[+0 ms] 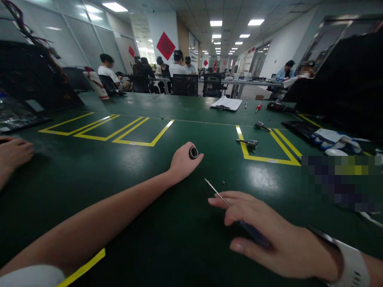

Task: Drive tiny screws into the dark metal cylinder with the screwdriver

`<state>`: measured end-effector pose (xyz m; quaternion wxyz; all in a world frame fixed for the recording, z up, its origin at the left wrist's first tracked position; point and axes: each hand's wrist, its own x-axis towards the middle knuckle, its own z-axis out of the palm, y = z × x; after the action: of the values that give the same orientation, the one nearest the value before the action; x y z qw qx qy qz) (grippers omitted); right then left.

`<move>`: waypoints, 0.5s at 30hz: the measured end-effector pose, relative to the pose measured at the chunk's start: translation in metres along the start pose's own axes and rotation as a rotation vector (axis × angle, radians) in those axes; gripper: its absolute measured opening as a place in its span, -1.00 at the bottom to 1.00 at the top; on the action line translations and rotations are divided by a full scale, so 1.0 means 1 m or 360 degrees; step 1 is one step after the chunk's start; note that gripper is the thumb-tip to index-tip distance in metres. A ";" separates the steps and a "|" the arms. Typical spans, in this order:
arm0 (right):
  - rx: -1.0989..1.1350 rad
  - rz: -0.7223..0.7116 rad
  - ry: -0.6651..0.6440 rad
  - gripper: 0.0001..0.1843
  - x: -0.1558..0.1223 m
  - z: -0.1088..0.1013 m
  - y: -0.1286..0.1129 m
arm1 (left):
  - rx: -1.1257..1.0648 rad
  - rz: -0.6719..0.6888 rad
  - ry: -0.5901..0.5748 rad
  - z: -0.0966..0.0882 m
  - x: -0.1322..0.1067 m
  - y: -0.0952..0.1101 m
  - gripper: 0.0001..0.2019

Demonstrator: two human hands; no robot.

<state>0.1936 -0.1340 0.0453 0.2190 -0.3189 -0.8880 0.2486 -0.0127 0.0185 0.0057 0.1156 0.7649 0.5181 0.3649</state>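
Observation:
My left hand (183,161) is wrapped round a short dark hollow cylinder (193,152), its open round end facing up and toward me. My right hand (263,227) holds a screwdriver (218,193); the thin metal shaft sticks out past the index finger, and the dark blue handle lies under the palm. Its fingers are loosely spread, with the thumb away from the shaft. Between the two hands, just beyond the shaft, a small nut-like ring (223,182) lies on the green table (167,223).
Two dark metal parts with shafts lie at the right, one (249,143) by the yellow tape and another (262,126) behind. Farther back are a clipboard with papers (226,103) and a red screwdriver (259,107). Another person's hand (14,153) rests at the left edge.

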 end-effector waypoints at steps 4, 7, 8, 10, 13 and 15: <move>-0.0176 0.0127 -0.0183 -0.68 -0.029 0.007 0.005 | -0.0012 -0.0041 -0.0042 -0.004 0.002 0.000 -0.80; -0.0250 0.0237 -0.0218 -0.68 -0.039 0.011 0.010 | -0.0019 -0.0053 -0.0083 -0.003 0.003 0.000 -0.79; -0.0259 0.0251 -0.0220 -0.70 -0.038 0.012 0.011 | -0.0019 -0.0061 -0.0083 -0.003 0.003 0.001 -0.79; -0.0257 0.0249 -0.0228 -0.71 -0.031 0.014 0.013 | -0.0018 -0.0075 -0.0064 -0.002 0.003 0.000 -0.79; -0.0225 0.0192 -0.0227 -0.72 -0.007 0.016 0.017 | -0.0017 -0.0081 -0.0009 -0.001 0.005 -0.002 -0.79; -0.0212 0.0171 -0.0196 -0.71 0.013 0.017 0.022 | -0.0012 -0.0083 0.0024 -0.001 0.008 -0.005 -0.79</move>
<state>0.1851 -0.1161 0.0219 0.1286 -0.3641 -0.8959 0.2195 -0.0152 0.0272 0.0073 0.1240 0.7479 0.5375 0.3694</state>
